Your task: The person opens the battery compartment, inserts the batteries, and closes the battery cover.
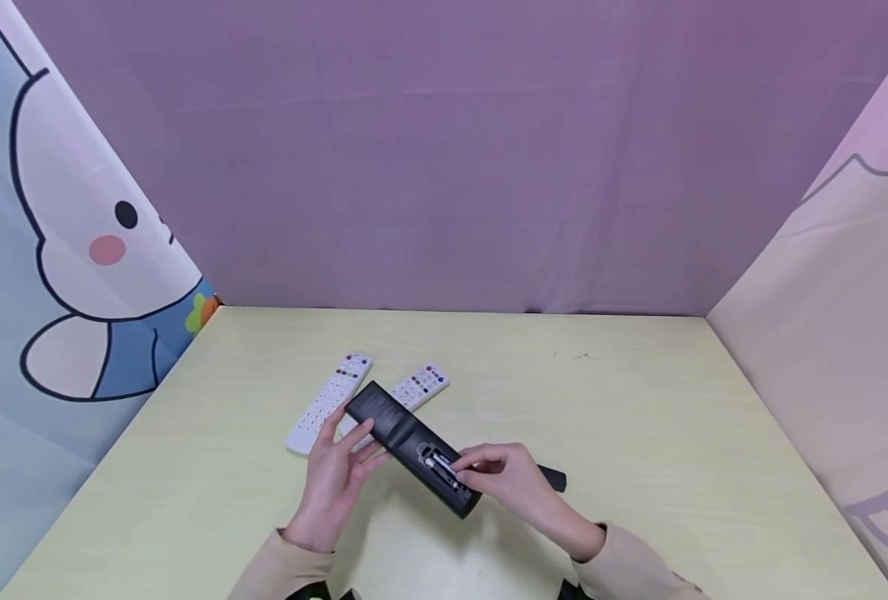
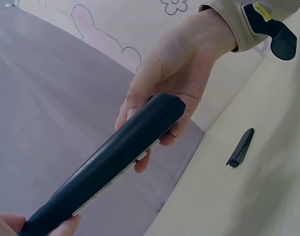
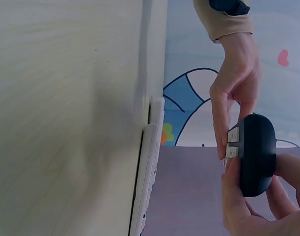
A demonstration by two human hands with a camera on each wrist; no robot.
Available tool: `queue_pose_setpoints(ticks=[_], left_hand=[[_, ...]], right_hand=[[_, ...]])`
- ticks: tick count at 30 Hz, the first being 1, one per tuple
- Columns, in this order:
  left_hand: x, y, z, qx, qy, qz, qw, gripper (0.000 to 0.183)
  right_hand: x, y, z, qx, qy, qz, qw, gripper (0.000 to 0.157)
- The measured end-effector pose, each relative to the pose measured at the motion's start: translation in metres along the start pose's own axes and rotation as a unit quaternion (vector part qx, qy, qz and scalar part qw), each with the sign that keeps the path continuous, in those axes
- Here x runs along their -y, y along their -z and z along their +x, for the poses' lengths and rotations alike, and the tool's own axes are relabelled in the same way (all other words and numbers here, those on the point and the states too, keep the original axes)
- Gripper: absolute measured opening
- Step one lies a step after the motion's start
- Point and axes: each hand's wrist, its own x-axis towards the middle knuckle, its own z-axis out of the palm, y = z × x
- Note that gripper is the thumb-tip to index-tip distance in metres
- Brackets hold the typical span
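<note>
A black remote control [image 1: 406,437] is held above the table, tilted, its back facing up. Its battery compartment lies uncovered, and light-coloured batteries [image 1: 438,461] show inside; their number is hard to tell. My left hand [image 1: 336,479] grips the far end, thumb on the back and fingers underneath. At the near end is my right hand [image 1: 515,487], with thumb and index finger at the compartment. In the left wrist view, other fingers of the right hand [image 2: 181,73] reach under the button side. The right wrist view shows the remote end-on, with pale buttons [image 3: 232,142] facing the table.
Two white remote controls [image 1: 324,408] [image 1: 423,385] lie on the table behind the left hand, one partly hidden by the black remote. A slim black piece, like a battery cover [image 2: 240,147], lies on the tabletop beyond the right hand. Fabric walls [image 1: 444,167] enclose the table.
</note>
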Motion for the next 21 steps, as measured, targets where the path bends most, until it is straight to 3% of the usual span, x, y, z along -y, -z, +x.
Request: queue_pose_setpoints(ticks=[9,21], left_hand=[[0.0031,-0.0007,0.0011,0.003,-0.006,0.002,1.0000,0.063],[0.0040,-0.0007,0.0012,0.007,-0.004,0.009,0.9999,0.062]], right_hand=[[-0.0033,-0.0013,-0.0036,-0.006,0.075,-0.061,0.995,0.013],[-0.0018,-0.0010,-0.0056,0.005,0.074,-0.068,0.995,0.014]])
